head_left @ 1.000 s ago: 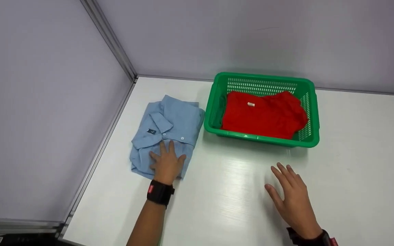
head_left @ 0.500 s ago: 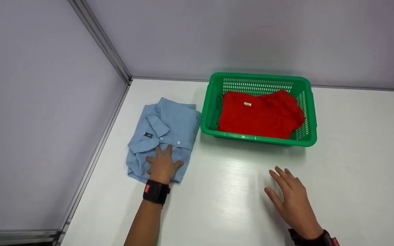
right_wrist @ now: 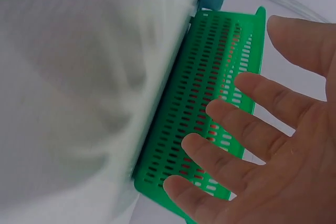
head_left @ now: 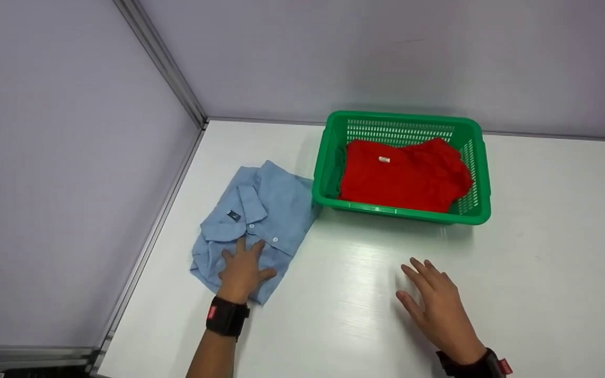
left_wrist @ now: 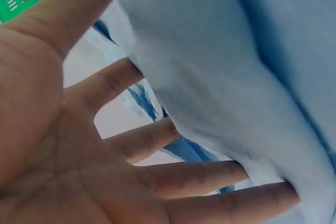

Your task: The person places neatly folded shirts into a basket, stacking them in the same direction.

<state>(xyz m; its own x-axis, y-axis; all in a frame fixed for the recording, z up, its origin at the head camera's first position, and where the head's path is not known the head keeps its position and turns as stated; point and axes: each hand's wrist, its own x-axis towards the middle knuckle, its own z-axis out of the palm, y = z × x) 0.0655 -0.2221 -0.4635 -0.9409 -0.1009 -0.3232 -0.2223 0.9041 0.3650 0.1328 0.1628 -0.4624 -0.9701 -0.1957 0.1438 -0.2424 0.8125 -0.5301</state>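
Left hand (head_left: 242,270): fingers extended and splayed, fingertips in contact with the fabric of a folded light-blue button-up shirt (head_left: 276,215). The shirt lies on the white table (head_left: 344,315), beneath this hand and extending ahead of it. Its long axis runs diagonally, from the near left, by the wrist, to the far right. The collar (head_left: 252,205) sits just ahead of the fingertips, its neck side facing left and bearing a dark label (head_left: 233,215); the button placket (head_left: 275,239) runs from the collar toward the right and slightly nearer.

Right hand (head_left: 439,310): fingers extended, palm bare, well to the right of the left hand and apart from the shirt.

Ahead and right of the left hand stands a green perforated basket (head_left: 402,212), long side across the view. It obstructs the shirt's far-right corner, which meets its near-left rim; whether the two touch cannot be determined. The basket contains a red garment (head_left: 402,178) with a white tag (head_left: 384,159). A rear panel (head_left: 292,68) rises behind the basket.
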